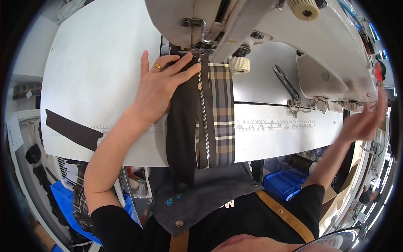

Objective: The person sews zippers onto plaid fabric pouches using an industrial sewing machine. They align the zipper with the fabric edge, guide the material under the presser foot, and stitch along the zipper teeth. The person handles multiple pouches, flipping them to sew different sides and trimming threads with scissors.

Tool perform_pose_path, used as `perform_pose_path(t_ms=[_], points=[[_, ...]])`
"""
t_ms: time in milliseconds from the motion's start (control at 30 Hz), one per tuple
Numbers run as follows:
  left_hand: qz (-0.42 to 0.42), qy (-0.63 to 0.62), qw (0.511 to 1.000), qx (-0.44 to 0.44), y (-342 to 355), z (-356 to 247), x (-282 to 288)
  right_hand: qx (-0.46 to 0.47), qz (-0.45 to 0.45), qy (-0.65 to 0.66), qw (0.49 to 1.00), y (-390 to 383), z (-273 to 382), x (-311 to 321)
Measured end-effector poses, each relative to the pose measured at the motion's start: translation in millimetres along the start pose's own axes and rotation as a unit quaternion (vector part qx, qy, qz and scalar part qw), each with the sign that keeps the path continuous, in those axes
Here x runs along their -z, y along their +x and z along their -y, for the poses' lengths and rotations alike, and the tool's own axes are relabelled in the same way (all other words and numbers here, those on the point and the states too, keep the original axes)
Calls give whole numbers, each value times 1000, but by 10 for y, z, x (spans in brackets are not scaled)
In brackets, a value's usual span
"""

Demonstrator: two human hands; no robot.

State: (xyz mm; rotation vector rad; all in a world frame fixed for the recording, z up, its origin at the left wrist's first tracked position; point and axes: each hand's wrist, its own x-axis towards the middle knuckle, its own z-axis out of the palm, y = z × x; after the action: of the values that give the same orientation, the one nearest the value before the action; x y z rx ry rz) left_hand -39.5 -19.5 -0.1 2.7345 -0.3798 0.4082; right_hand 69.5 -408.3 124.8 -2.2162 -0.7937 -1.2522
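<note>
Eyeglasses (pixel 336 242), seen only in part at the lower right edge, are nearest to the camera. Below them in order of depth comes the grey apron (pixel 210 195) with tan straps, and then the white surface (pixel 100 63) with the sewing machine (pixel 336 38).

The metal-toothed zipper (pixel 204 126) lies lengthwise on the surface, its upper end at the presser foot (pixel 204 49), between a black fabric panel (pixel 180 130) and a plaid fabric (pixel 224 113). The left hand (pixel 161 88), which wears a gold ring (pixel 157 66), has its fingers spread and pressed on the black panel, with fingertips at the zipper's edge; its grip clenches nothing. The right hand (pixel 363 122) is raised beside the machine's right end, and it is blurred, so I cannot tell whether its grip holds something.

For good work, I judge that the layers should stay flat, the zipper straight, and the fingertips safely aside from the needle. Light pressure seems better than pulling, which could make the fabric wavy.

About writing: a printed ruler scale (pixel 273 124) with numerals crosses the surface; the apron has blue handwritten characters, and the black shirt (pixel 252 216) shows partly covered white letters. I can identify no brand label on the fabrics.
</note>
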Motion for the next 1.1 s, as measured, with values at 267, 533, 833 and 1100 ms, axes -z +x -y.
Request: perform_pose_path(t_ms=[267,533,833,1100], points=[[-2,5,1000,-1,29,21,-45,-530,11,241,813,415,-3305,1195],[26,50,998,4,14,-13,45,-115,-101,71,986,-59,-668,239],[18,69,997,-12,42,1,11,102,287,229,925,-724,1404,-1654],[3,67,997,-23,21,-17,4,128,311,170,926,-736,1419,-1691]])
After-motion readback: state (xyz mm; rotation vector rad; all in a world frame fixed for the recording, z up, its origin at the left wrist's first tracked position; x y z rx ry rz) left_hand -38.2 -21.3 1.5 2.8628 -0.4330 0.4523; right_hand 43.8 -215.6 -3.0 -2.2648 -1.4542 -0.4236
